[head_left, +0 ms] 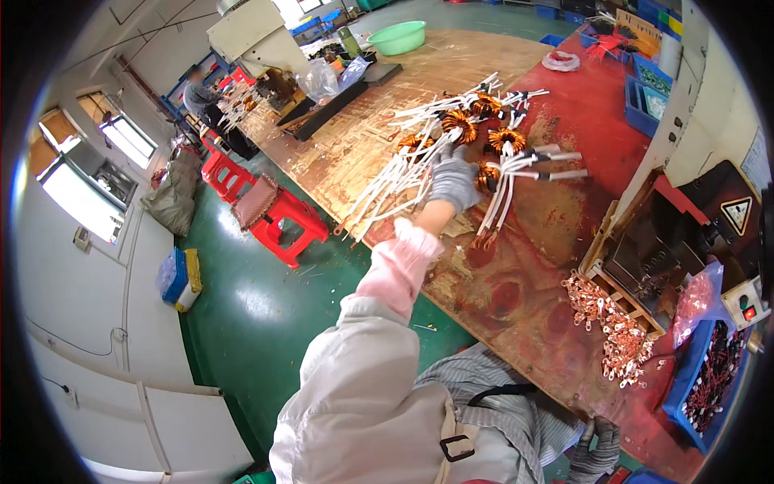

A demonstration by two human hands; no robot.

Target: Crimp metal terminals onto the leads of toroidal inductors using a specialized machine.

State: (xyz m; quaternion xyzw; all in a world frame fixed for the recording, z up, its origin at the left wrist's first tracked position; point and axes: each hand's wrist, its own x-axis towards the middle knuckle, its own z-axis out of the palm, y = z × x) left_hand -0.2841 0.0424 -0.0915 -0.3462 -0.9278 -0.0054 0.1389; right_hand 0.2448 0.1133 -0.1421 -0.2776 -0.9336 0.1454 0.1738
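Observation:
On the worktable lies a group of ring-shaped copper-wound coils with long white sleeved leads. My left hand, in a grey knitted glove, reaches out among them. Its fingers stretch forward over the white leads, beside one of the coils. No coil is seen lifted off the table. My right hand, gloved in grey too, is low at the table's near edge, close to my body. Its fingers show only in part, and I cannot make out whether they hold anything.
Copper ring terminals lie heaped before a press machine on the right. Beside it stands a blue bin of small wired parts. A green basin sits farther back. Red stools stand left of the table; a person is far off.

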